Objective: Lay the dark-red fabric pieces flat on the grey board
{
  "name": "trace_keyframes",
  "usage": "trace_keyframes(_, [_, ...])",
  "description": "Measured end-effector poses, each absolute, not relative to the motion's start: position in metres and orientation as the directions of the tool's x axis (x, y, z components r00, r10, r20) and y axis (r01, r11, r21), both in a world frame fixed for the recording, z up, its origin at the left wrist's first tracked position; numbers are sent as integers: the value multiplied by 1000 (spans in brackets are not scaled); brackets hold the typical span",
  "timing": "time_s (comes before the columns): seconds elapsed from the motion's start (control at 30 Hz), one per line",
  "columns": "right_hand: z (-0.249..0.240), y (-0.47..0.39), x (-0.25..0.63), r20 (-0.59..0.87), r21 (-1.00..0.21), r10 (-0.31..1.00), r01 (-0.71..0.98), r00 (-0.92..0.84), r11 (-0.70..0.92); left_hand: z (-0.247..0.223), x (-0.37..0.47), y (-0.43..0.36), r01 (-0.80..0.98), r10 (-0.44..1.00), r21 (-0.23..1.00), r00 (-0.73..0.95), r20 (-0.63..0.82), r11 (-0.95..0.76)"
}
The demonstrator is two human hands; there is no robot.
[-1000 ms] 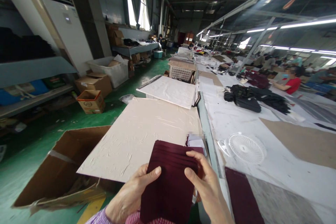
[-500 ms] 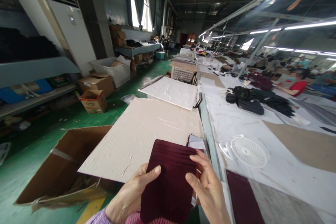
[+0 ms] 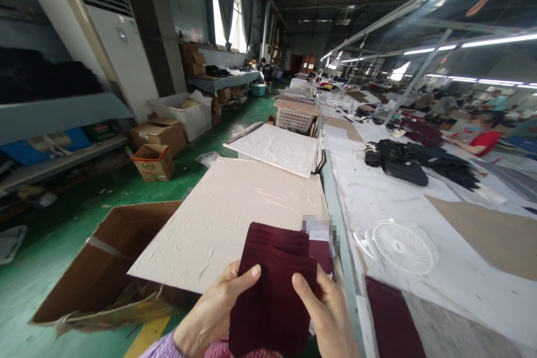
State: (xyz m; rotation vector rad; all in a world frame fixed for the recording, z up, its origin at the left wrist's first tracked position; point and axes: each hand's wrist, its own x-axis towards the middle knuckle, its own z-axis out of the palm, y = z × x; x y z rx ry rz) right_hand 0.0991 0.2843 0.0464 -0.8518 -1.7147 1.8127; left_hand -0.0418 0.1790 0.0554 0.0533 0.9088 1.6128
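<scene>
Down at the bottom of the view we hold a dark maroon ribbed fabric piece (image 3: 272, 285) in both hands: our left hand (image 3: 210, 313) has its grip clamped on the left edge, thumb on top, and our right hand (image 3: 331, 313) is clamped on the right edge the same way. The fabric piece hangs in front of us, above the near edge of a large cream board (image 3: 235, 212) that lies across an open cardboard box (image 3: 96, 268). Just behind the fabric piece sits a small stack of white cards (image 3: 319, 229), partly blurred.

To our right runs a long tabletop (image 3: 377, 190) covered in white sheeting. On it lie a small white fan (image 3: 403, 246), face up, another maroon cloth (image 3: 390, 324) near the front edge, a brown paper sheet (image 3: 486, 235), and a heap of black garments (image 3: 419, 159) farther off. A person in a red top (image 3: 482, 140) leans on the far side.

To our left the floor (image 3: 62, 224) is green, with cardboard cartons (image 3: 157, 148) scattered beside a tall white air conditioner (image 3: 113, 45) and grey shelves (image 3: 59, 112). Windows and strip lights brighten the long hall.
</scene>
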Motion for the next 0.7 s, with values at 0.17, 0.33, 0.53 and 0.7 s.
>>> trace_keyframes(0.17, [33,286,99,-64,-997,768,72,-638,-22,54,-42,178,-817,874,576,-261,-410,26])
trace_keyframes(0.33, [37,286,97,-41,-992,779,118,-625,43,49,-42,177,-801,920,599,-223,-322,15])
trace_keyframes(0.53, [41,286,95,-42,-982,793,172,-608,80,46,-42,175,-808,927,589,-227,-297,-10])
trace_keyframes(0.7, [48,285,90,-29,-970,795,209,-606,124,52,-42,177,-815,911,579,-236,-338,4])
